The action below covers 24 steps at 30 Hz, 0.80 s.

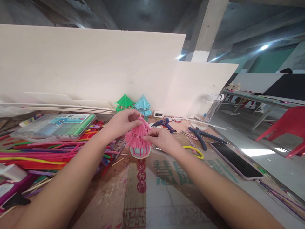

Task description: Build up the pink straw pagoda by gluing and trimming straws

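A small pink pavilion model (137,140) with two tiers of fringed roof stands upright on a pale, many-sided base in front of me. My left hand (126,122) is curled around the upper left of its roof, thumb near the peak. On the right side, my right hand (160,139) pinches at the edge of the roof between thumb and fingers. Any small piece between those fingertips is hidden. Just behind stand a green pavilion model (125,102) and a light blue one (143,106). A blue glue gun (165,124) lies right behind my right hand.
Colourful pipe cleaners (47,156) and a marker case (57,127) fill the left side. To the right lie pliers (202,136), a yellow-handled tool (195,152), and a phone (235,160). A clear jug (207,109) and small clock (158,114) stand near the white board (90,66).
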Motion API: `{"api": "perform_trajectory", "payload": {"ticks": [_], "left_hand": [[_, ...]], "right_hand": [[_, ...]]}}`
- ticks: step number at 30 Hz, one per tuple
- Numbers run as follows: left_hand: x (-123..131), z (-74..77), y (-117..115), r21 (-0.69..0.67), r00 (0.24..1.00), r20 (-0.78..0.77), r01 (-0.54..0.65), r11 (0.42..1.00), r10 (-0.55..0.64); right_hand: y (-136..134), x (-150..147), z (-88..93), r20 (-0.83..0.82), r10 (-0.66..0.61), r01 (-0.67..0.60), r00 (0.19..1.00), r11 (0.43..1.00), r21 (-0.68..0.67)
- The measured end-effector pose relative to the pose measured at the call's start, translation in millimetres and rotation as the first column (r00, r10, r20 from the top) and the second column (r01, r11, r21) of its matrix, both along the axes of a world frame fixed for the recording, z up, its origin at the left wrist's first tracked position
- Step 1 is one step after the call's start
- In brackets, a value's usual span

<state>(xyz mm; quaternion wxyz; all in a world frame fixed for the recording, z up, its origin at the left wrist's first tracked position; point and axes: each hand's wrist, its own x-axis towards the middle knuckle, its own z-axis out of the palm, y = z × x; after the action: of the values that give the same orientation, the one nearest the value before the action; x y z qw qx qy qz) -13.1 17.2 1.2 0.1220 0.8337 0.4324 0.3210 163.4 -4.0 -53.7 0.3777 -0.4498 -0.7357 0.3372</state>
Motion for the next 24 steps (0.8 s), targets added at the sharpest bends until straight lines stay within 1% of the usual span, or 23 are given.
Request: {"api": "perform_trajectory", "payload": {"ticks": [3, 9, 11, 14, 16, 22, 24], "left_hand": [[0.7, 1.2, -1.4, -0.013, 1.000, 0.002, 0.012, 1.000, -0.011], [-0.4, 0.7, -0.6, 0.007, 1.000, 0.000, 0.005, 1.000, -0.005], [-0.7, 0.2, -0.1, 0.004, 1.000, 0.000, 0.003, 1.000, -0.003], [-0.6, 0.2, -0.2, -0.001, 1.000, 0.000, 0.002, 1.000, -0.002], [-0.6, 0.5, -0.6, -0.008, 1.000, 0.000, 0.003, 1.000, -0.003], [-1.1, 0.5, 0.2, -0.017, 1.000, 0.005, 0.020, 1.000, -0.020], [-1.4, -0.1, 1.4, -0.009, 1.000, -0.002, 0.022, 1.000, -0.022]], "right_hand": [[-0.5, 0.0, -0.7, 0.016, 0.012, -0.012, 1.000, 1.000, -0.003], [1.9, -1.3, -6.1, -0.027, -0.033, 0.034, 0.999, 0.999, 0.026], [1.8, 0.0, -5.0, -0.022, -0.017, 0.017, 1.000, 1.000, 0.021], [0.9, 3.8, -0.4, 0.005, 0.053, -0.053, 0.999, 0.999, -0.005], [0.7, 6.4, 2.6, 0.030, 0.074, -0.074, 0.997, 0.997, -0.002], [3.9, 5.8, 1.3, -0.027, -0.001, 0.001, 1.000, 1.000, -0.003], [4.4, 3.7, -0.9, -0.019, -0.019, 0.019, 1.000, 0.999, 0.026]]}}
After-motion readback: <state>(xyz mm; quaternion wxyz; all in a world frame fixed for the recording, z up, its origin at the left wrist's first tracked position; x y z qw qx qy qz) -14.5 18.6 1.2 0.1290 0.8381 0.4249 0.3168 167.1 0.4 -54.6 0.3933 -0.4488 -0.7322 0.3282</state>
